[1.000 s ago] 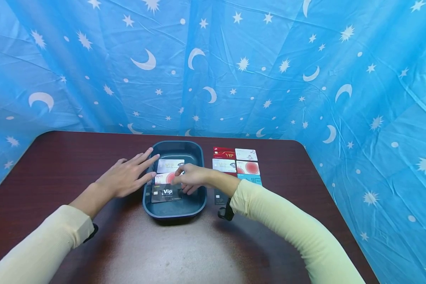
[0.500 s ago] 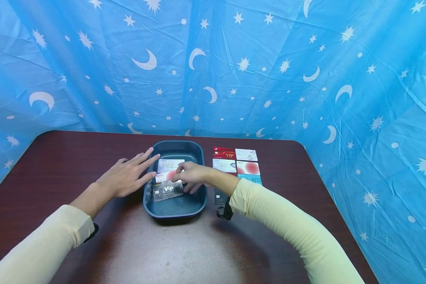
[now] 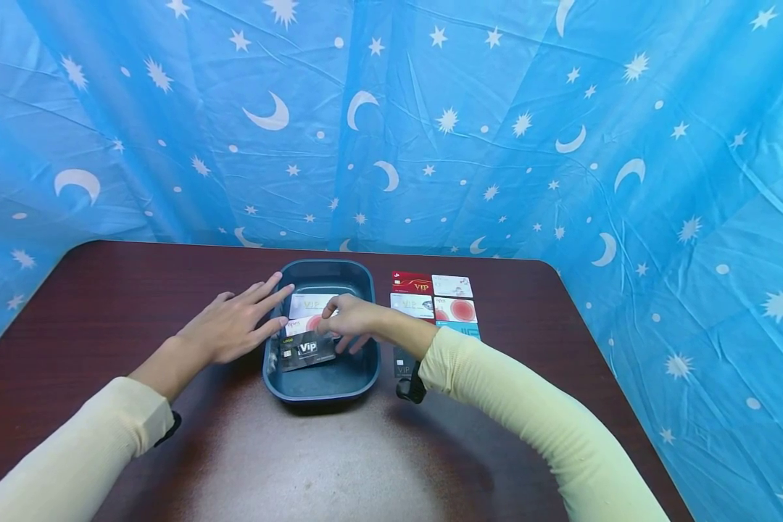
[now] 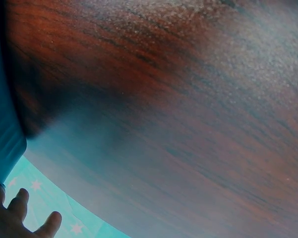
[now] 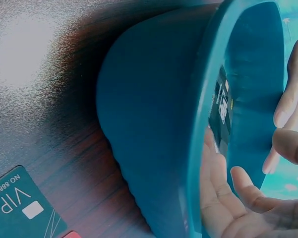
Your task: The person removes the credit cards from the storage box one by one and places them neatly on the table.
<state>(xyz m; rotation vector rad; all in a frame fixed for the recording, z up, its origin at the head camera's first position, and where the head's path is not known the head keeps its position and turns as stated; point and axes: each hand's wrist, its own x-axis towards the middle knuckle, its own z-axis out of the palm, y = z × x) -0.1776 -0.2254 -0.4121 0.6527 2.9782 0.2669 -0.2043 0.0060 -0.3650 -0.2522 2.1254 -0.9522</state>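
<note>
A dark blue tray [image 3: 320,391] holds several plastic cards. My right hand [image 3: 355,319] is inside it, thumb and fingertips pinching the upper right part of a black "Vip" card [image 3: 308,351], which sits tilted. Just beyond lie a white card with a red circle [image 3: 300,326], partly covered, and a white-silver VIP card [image 3: 309,305]. My left hand [image 3: 238,326] is spread, its fingertips touching the tray's left rim. In the right wrist view, the black card [image 5: 221,106] shows past the tray wall, above the right hand's fingers [image 5: 215,183].
Right of the tray, several cards lie in two columns: a red VIP card [image 3: 412,282], a white patterned card [image 3: 452,285], a white card with a red circle [image 3: 455,309] and a dark VIP card [image 3: 404,364]. A blue star-and-moon curtain [image 3: 391,130] hangs behind the brown table [image 3: 170,290].
The black card, lying flat and straight a second ago, has tilted, its right side swinging up and away from me. My right hand moved slightly with it; the left hand stayed put.
</note>
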